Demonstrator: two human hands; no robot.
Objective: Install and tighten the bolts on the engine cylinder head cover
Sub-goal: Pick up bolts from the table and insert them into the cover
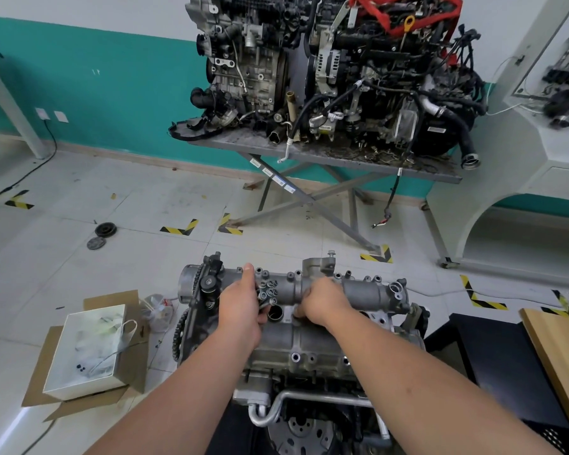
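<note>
The grey aluminium cylinder head cover (358, 290) lies on top of the engine in front of me, low in the head view. My left hand (240, 307) holds a bunch of several bolts (267, 290) over the cover's left part, next to a round open hole (275, 312). My right hand (322, 300) rests on the cover's middle with fingers curled downward at its surface; whatever the fingertips pinch is hidden. One bolt (331, 254) stands upright on the bracket at the cover's far edge.
A white box (89, 349) with bagged parts sits on flattened cardboard at the left on the floor. Two other engines stand on a grey folding table (326, 156) behind. A wooden board (559, 349) is at the right. Two round discs (101, 236) lie on the tiles.
</note>
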